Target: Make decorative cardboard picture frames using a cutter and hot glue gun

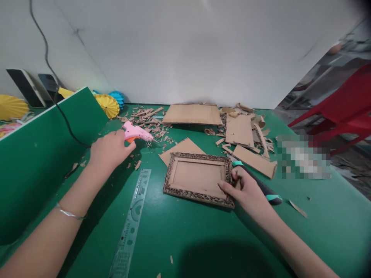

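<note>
My left hand point(108, 148) is closed around the handle of a pink hot glue gun point(137, 132) with an orange trigger. Its nozzle points right, and thin strands of glue hang near the tip. My right hand point(242, 183) grips the right edge of a rectangular cardboard frame point(197, 179), thumb on the front face. Corrugated strips line the frame's border around a plain recessed middle. Behind the frame, a flat cardboard piece point(185, 146) shows in part. A black and teal tool point(268, 193) lies partly hidden behind my right hand.
A clear stencil ruler point(133, 216) lies left of the frame. Cardboard pieces point(239, 129) and torn scraps point(145, 116) spread along the back by the white wall. A green partition point(52, 154) stands at left, with a cable point(68, 125) over it. Yellow paper fans point(107, 106) sit behind.
</note>
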A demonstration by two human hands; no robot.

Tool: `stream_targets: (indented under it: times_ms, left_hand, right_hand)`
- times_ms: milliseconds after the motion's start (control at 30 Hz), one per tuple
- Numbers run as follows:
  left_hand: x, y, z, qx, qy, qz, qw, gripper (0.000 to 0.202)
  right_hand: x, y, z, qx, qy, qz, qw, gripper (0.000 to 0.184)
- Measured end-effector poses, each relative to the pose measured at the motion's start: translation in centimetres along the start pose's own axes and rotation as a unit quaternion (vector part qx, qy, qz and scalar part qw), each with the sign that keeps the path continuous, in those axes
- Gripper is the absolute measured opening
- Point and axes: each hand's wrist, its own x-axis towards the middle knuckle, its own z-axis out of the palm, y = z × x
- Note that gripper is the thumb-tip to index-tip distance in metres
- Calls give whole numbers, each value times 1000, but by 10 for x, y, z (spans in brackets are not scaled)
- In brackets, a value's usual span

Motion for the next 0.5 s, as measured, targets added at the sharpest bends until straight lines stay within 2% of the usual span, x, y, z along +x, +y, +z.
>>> stream_targets:
  times_ms: [100, 200, 367, 433, 500]
  left_hand:
    - [5, -2, 14, -5, -23, -4, 1000, 47]
    - [5, -3, 19, -21, -22, 7, 1000, 47]
    - [-13, 17, 4, -95, 79, 69, 990, 45]
    - [-25, 32, -1, -198, 41, 127, 971, 40]
    - [-36, 46, -2, -283, -42, 143, 947, 39]
  right_hand:
    - [-13, 5, -15, -128, -24, 19, 991, 34]
    - [-21, 5, -32, -231, -14, 7, 973, 37]
    - [-14, -9, -44, -245, -18, -51, 968, 37]
    - [-7, -18, -40, -234, -30, -104, 966, 34]
    - [1, -27, -34, -229, -32, -178, 957, 29]
